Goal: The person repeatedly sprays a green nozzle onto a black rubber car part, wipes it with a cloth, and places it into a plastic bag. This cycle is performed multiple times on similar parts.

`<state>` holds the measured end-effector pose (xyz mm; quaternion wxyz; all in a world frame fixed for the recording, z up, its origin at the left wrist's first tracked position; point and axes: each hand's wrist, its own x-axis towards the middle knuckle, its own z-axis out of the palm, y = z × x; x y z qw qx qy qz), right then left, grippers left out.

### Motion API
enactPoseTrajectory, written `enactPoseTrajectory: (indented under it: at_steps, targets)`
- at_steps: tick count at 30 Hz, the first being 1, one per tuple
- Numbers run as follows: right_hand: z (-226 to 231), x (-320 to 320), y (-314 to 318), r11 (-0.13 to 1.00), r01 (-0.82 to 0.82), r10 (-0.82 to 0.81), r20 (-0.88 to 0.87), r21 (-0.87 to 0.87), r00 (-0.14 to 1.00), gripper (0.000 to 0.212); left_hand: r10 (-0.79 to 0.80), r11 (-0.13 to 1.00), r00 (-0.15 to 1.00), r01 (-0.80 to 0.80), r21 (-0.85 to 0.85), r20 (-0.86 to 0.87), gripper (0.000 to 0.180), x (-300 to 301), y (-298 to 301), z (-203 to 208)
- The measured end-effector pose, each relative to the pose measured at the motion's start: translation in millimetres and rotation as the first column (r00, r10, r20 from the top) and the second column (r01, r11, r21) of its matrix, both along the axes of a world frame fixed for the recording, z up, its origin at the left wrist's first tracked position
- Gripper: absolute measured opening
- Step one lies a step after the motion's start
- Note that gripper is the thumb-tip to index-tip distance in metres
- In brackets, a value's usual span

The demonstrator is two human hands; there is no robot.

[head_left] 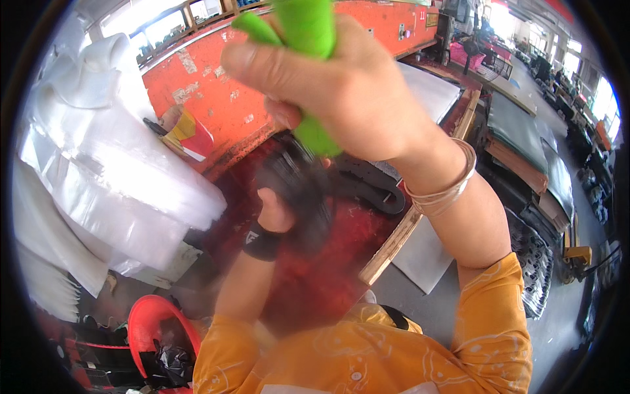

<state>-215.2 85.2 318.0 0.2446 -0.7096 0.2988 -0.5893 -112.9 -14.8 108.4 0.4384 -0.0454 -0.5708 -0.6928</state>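
Note:
Close in front of me my right hand (328, 85) is raised, its fingers wrapped round a bright green object (308, 29). The object shows above and below my fist, and a short green arm juts out by my thumb; its exact kind I cannot make out. Lower down, my left hand (275, 213), with a black band at its wrist, grips a bundle of black flat pieces (305, 190) smeared by motion. My left thumb shows against the near side, and the other fingers are hidden. More black rounded flat pieces (374, 187) lie just right of the bundle on the red worktop.
A red worktop (295, 289) spreads beneath my hands, below a worn orange machine beam (223, 98). Clear plastic sheeting (125, 151) piles up at left, over a red bucket (147, 322). A wooden rail (394, 246) edges the right side; stacked sheets (518, 138) stand beyond.

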Motion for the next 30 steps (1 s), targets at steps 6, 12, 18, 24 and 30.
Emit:
enactPoseTrajectory:
  at_steps: [6, 12, 18, 24, 30]
  targets:
    - [1, 7, 11, 0.98, 0.182, -0.187, -0.063, -0.08, 0.98, 0.03, -0.179, 0.983, 0.98, 0.181, 0.021, -0.092, 0.095, -14, 4, -15]
    - [5, -12, 15, 0.869, 0.271, -0.421, -0.333, -0.414, 0.844, 0.031, -0.235, 0.948, 0.959, 0.262, 0.182, -0.161, 0.105, -11, -9, -24]
    - [-38, -58, 15, 0.843, 0.538, -0.489, -0.413, 0.002, 0.768, 0.038, -0.292, 0.944, 0.946, 0.308, 0.115, -0.139, 0.112, -9, -7, -11]
    - [-125, -57, -12, 0.84, 0.446, -0.538, -0.58, -0.308, 0.612, 0.035, -0.009, 0.994, 0.998, 0.016, 0.106, -0.067, 0.107, 2, 18, -14]
    - [-101, -63, 1, 0.846, 0.11, 0.024, -0.242, 0.522, 0.97, 0.03, -0.22, 0.975, 0.975, 0.22, -0.017, 0.011, 0.103, 17, 32, -5]
